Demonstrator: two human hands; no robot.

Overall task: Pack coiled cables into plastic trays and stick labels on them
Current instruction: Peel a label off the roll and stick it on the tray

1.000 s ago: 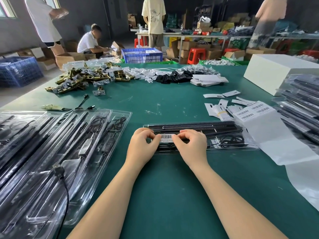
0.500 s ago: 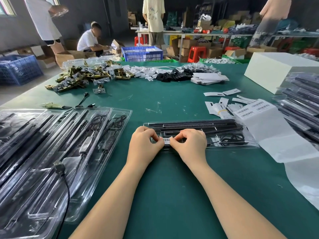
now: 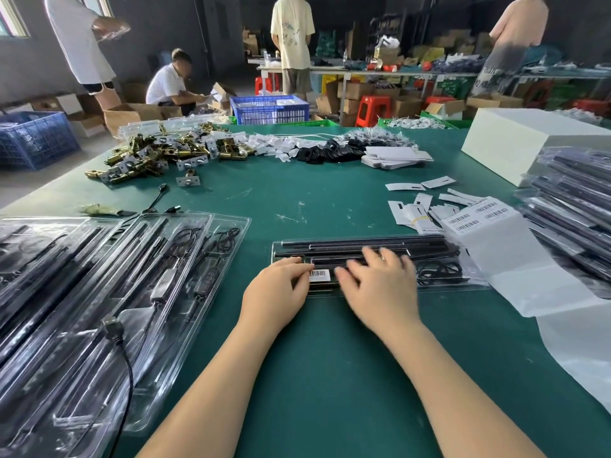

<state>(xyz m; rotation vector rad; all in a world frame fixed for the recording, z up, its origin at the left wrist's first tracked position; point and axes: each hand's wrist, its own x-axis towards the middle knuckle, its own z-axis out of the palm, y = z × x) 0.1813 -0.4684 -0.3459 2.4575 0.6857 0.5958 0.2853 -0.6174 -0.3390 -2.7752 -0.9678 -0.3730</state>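
Clear plastic tray [image 3: 373,256] lies lengthwise across green tabletop [image 3: 297,375], front centre, lid closed over black rods and a coiled cable [image 3: 438,271] at its right end. White barcode label [image 3: 319,274] sits on tray's near-left part, flat on the lid.

Left hand [image 3: 279,290] palm down, fingers straight and together, fingertips resting on tray just left of label, touching its left edge; grips nothing. Right hand [image 3: 380,285] palm down over tray just right of label, fingers spread and loose, motion-blurred; holds nothing, cannot tell if it touches the lid.

Right of tray: label sheet [image 3: 477,216] with barcode stickers on a long white backing strip trailing toward near-right edge. Behind it, scattered white paper tags [image 3: 416,213]. Far right: stack of packed trays [image 3: 572,209], white box [image 3: 515,145] behind that.

Left: pile of overlapping clear trays [image 3: 99,292] with black cables inside, loose black cable [image 3: 122,358] draped over them.

Back of tabletop: heap of brass hardware [image 3: 148,157], white tags and black parts [image 3: 317,153], stack of white cards [image 3: 393,157].

Beyond tabletop: blue crate [image 3: 269,109], cardboard boxes, red stool [image 3: 372,109], one person crouching at boxes, three standing.
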